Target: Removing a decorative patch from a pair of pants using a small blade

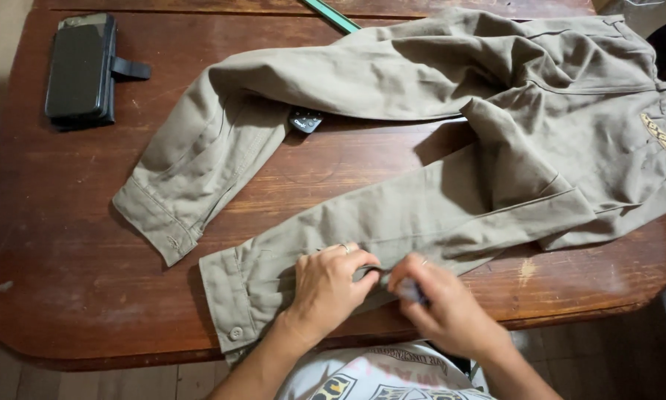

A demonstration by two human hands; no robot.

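— Where's the khaki shirt (437, 126)?
— Spread across the wooden table (66, 244), near sleeve under both hands.
— Grip?
— Left hand (327, 287) pinches cloth; right hand (440, 307) pinches something small, blurred.

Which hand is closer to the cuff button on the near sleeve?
Left. The left hand presses the sleeve just right of the cuff button; the right hand is farther right.

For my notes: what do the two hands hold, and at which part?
Both hands, left hand and right hand, pinch the khaki shirt at the nearer sleeve, above its cuff.
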